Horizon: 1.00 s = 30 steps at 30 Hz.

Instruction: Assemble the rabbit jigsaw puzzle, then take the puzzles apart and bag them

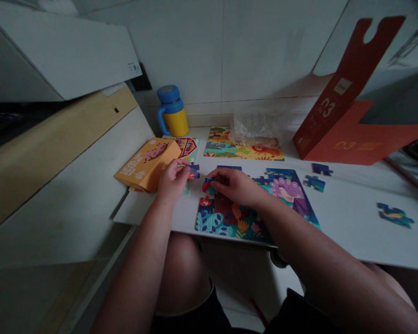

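Two pieces in play, one per hand! My left hand [173, 180] has a dark jigsaw piece [195, 171] pinched between thumb and fingers, just off the puzzle's left side; over in my right hand [235, 185], thumb and fingertips grip a blue-and-red piece [206, 186] at the left edge of the partly assembled jigsaw puzzle [292, 188], right by the red-creature piece [206, 201]. Is it seated? Cannot tell; my fingers hide part of the fit. To do this cleanly, I'd say match the picture to its neighbours first, line up the knobs, then press straight down, because a sideways shove could spring the rest. Three loose pieces [314, 183] lie off to the right, well spread.
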Motion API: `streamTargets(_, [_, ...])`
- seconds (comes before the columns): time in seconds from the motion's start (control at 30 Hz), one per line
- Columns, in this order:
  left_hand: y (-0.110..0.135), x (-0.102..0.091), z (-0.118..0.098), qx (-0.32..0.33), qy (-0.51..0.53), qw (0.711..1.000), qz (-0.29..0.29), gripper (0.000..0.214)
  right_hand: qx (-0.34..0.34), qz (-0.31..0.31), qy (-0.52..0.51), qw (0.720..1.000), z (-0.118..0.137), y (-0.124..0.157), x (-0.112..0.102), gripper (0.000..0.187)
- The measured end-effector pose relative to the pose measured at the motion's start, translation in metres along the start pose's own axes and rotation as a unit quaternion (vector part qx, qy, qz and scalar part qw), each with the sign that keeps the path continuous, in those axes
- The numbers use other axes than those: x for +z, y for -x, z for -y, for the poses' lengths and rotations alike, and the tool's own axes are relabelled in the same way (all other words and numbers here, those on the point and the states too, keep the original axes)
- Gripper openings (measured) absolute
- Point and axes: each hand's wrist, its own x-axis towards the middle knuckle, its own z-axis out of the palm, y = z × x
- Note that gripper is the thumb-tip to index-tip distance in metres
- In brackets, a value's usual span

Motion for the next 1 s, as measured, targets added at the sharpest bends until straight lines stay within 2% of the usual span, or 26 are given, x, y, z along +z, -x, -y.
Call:
streamTargets(0.1, [0.002,0.001,-0.002,-0.005,-0.012,0.999,0.030,0.025,0.015,-0.060,-0.011,0.998,-0.002,-0.002,-0.005,0.024])
streamTargets(0.23, [0.008,0.002,-0.006,-0.028,-0.015,0.993,0.114,0.029,0.046,-0.147,-0.021,0.988,-0.005,-0.003,-0.012,0.028])
streamTargets(0.33, [0.012,0.002,-0.008,-0.049,-0.013,0.983,0.176,0.030,0.068,-0.179,-0.014,0.981,-0.008,-0.004,-0.014,0.029])
streamTargets(0.47, [0.014,0.002,-0.006,-0.060,-0.038,0.972,0.224,0.030,0.073,-0.186,-0.007,0.980,-0.010,-0.004,-0.014,0.028])
streamTargets(0.73, [0.012,0.004,-0.004,-0.063,-0.053,0.971,0.225,0.031,0.093,-0.165,-0.019,0.982,-0.008,-0.004,-0.013,0.026])
streamTargets(1.0, [0.012,0.005,-0.001,-0.047,-0.056,0.972,0.224,0.029,0.084,-0.147,-0.016,0.985,-0.004,-0.002,-0.012,0.027])
